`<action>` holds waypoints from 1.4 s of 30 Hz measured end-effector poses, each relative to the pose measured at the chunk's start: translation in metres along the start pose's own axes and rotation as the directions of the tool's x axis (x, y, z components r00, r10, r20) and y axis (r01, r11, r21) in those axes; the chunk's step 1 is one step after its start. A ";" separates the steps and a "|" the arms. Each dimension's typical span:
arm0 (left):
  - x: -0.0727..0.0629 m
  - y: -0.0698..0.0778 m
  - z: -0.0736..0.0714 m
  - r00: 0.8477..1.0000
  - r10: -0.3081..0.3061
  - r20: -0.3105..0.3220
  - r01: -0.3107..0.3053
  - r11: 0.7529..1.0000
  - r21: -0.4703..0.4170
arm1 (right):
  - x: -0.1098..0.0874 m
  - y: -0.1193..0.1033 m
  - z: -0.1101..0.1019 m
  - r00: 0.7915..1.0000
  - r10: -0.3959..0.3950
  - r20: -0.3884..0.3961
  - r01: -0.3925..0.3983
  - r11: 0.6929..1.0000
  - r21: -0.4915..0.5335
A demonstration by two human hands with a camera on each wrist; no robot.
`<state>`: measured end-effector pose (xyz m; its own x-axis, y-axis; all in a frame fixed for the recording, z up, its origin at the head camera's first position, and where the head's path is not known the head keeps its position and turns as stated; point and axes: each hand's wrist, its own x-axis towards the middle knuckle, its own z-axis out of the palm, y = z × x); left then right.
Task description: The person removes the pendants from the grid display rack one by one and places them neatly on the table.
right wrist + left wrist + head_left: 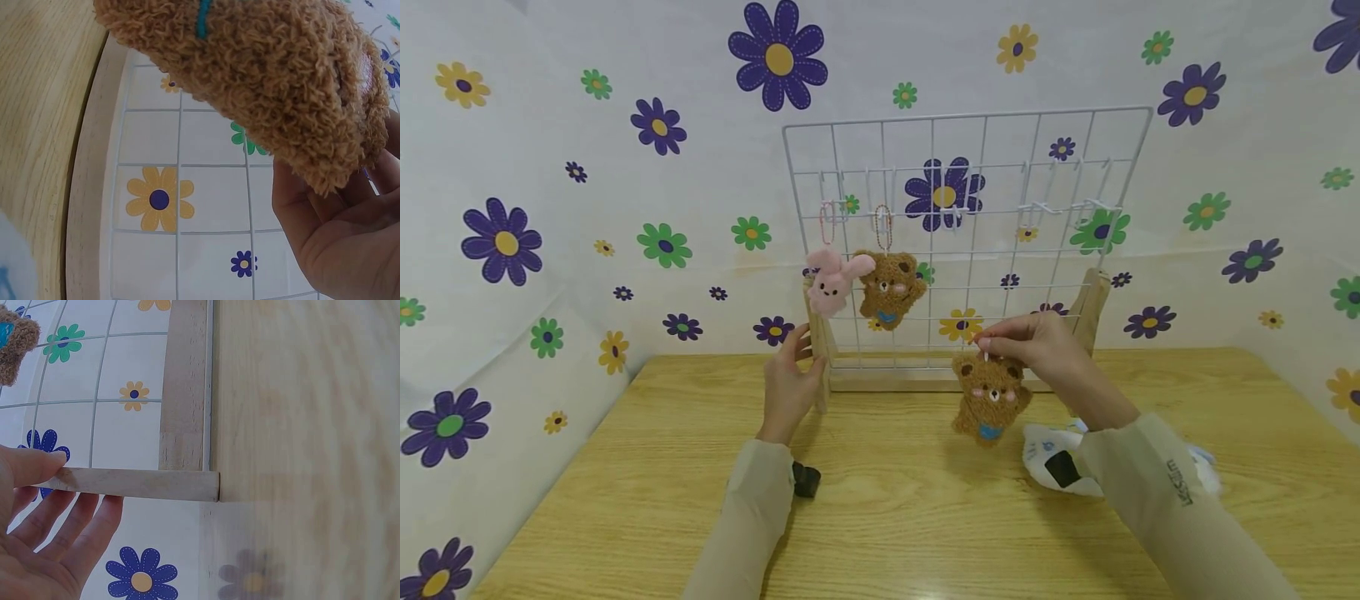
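My right hand (1048, 346) pinches the cord at the top of a brown teddy bear keychain (991, 400), which hangs in front of the rack's lower right. In the right wrist view the bear's fuzzy body (262, 81) fills the upper part. With thumb and fingers on opposite sides, my left hand (790, 379) grips the wooden side post (144, 483) of the rack's stand. A white wire grid rack (932, 250) stands upright. On its left hooks hang a pink bunny keychain (830, 283) and another brown bear keychain (889, 290), each by a bead chain.
Several white hooks, including a right-hand one (1093, 204), carry nothing. A white plush item with a black patch (1062, 467) lies on the wooden table (910, 517), partly behind my right sleeve. Near my left sleeve is a small black object (807, 481). Flowered cloth (700, 192) backs the table.
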<state>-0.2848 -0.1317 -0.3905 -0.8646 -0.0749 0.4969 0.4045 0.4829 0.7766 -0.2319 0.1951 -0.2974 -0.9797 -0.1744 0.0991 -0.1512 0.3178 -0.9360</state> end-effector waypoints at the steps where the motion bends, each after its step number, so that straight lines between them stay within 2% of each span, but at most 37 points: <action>1: 0.000 0.000 0.000 1.000 -0.001 -0.001 0.001 1.000 0.000 | -0.001 0.001 0.000 1.000 0.000 0.000 0.000 1.000 0.003; 8: -0.002 0.002 0.000 1.000 0.010 -0.015 -0.010 1.000 -0.004 | -0.003 0.009 0.000 0.999 -0.016 0.030 0.014 0.999 0.048; 19: -0.003 0.005 0.000 1.000 -0.018 -0.005 0.018 1.000 -0.021 | -0.006 0.018 0.000 0.998 -0.034 0.054 0.033 0.999 0.032; 33: -0.003 0.003 0.000 1.000 0.009 -0.007 -0.009 1.000 -0.021 | -0.008 0.031 0.003 0.994 -0.062 0.085 0.062 0.998 -0.004; 42: -0.002 0.003 0.000 1.000 0.022 -0.003 -0.022 1.000 -0.023 | -0.009 0.040 0.005 0.983 -0.053 0.173 0.060 0.998 -0.034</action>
<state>-0.2815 -0.1303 -0.3890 -0.8547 -0.0667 0.5148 0.4300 0.4646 0.7741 -0.2285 0.2045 -0.3374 -0.9327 -0.3497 0.0886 -0.2140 0.3387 -0.9162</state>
